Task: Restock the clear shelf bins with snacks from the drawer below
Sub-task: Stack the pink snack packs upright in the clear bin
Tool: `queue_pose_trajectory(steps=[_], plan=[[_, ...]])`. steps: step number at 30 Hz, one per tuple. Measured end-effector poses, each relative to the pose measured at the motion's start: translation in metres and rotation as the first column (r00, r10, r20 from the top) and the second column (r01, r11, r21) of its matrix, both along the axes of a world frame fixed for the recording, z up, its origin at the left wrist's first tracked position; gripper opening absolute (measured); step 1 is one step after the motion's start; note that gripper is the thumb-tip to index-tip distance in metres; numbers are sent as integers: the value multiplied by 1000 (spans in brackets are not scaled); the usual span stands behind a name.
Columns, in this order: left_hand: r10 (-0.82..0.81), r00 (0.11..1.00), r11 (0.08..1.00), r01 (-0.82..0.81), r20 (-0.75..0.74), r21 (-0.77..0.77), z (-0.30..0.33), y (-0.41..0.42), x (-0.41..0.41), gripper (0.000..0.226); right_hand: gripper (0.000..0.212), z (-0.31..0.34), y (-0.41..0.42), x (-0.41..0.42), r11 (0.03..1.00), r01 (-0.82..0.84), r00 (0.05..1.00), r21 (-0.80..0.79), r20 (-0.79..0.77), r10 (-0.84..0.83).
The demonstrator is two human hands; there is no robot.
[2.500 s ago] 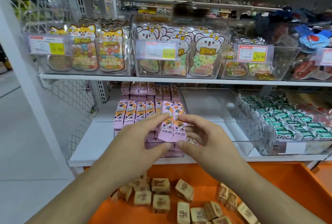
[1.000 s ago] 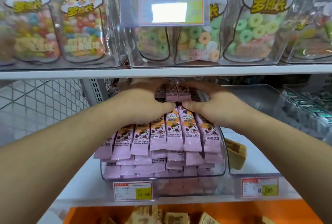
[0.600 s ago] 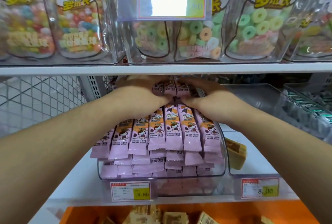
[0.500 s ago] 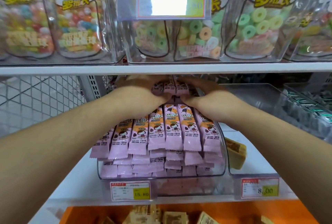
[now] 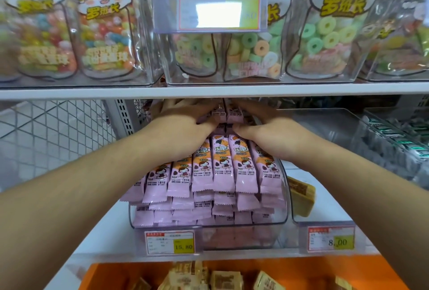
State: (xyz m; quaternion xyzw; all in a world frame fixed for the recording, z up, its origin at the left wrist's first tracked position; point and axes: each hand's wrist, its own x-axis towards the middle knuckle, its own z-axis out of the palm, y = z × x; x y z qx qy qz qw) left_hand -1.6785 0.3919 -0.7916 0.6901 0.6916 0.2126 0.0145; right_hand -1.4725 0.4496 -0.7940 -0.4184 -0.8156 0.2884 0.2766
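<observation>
With your left hand [image 5: 183,127] and right hand [image 5: 267,131] pressing flat on pink snack bars [image 5: 222,166] heaped in the clear bin [image 5: 209,224], only tan packets in the orange drawer [image 5: 325,271] seem left.

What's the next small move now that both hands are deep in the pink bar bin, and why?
Probably ease both hands back out. The left hand and right hand rest on the rear pink bars, which already lie in neat rows and heap above the clear bin front. The neighbouring bin holds only a tan pack, and more wait in the orange drawer.
</observation>
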Motion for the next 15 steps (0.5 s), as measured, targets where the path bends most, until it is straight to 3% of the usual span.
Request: queue_pose_trajectory(steps=[8,12,15], plan=[[36,999,997,-37,-12,-74,4,-51,26,47,49,-4,-30,24,998,-45,996,-44,-78,41],[-19,1000,998,19,0,-62,5,-95,52,55,60,0,-64,52,999,-25,998,37,62,23],[-108,993,994,109,48,-17,-2,-130,77,55,60,4,-103,82,998,-60,996,31,61,58]])
